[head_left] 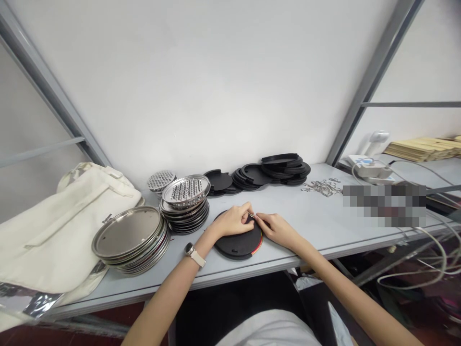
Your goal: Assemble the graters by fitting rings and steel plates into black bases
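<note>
A round black disc with a red and yellow strip along its right edge lies flat near the table's front. My left hand rests over the disc's upper part, wearing a watch at the wrist. Its thumb and forefinger pinch a small metal clip at the disc's upper right edge. From the right, the fingertips of my right hand are pressed together on that same clip. The clip's exact shape is mostly hidden by my fingers.
Left of the disc stand stacked round grater plates and a stack of flat metal discs, beside a cream cloth bag. Black round holders are piled along the wall. Loose metal clips lie at right, near cables.
</note>
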Demonstrator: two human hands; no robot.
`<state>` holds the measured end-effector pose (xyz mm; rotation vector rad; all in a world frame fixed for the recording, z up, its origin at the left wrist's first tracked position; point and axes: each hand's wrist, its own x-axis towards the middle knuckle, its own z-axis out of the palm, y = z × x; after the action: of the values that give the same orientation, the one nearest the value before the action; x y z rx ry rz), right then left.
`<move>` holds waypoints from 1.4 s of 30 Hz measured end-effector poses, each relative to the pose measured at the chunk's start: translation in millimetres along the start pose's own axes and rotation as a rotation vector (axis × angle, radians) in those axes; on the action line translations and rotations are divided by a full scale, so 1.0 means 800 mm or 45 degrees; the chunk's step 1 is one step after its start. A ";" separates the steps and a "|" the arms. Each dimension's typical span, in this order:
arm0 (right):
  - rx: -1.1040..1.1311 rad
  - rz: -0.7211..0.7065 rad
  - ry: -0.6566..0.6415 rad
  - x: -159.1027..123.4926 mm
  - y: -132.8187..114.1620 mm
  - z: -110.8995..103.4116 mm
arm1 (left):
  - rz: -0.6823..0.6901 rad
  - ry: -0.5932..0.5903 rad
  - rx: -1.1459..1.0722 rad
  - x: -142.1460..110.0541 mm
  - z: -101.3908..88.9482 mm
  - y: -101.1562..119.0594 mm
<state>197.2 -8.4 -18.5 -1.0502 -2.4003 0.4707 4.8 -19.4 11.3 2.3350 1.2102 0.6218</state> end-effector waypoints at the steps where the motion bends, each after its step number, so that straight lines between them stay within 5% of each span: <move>1: -0.011 -0.009 -0.008 0.000 -0.001 0.000 | -0.008 -0.002 -0.001 0.000 0.000 0.000; 19: 0.004 0.000 0.013 -0.001 -0.001 -0.001 | -0.006 0.056 0.423 -0.003 -0.002 0.010; 42: 0.002 0.008 -0.003 0.000 -0.004 -0.002 | 0.010 0.042 0.448 -0.002 -0.002 0.008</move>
<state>196.2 -10.4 -15.2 -1.0571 -2.3990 0.4764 6.8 -23.6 16.1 2.6243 1.4235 0.4822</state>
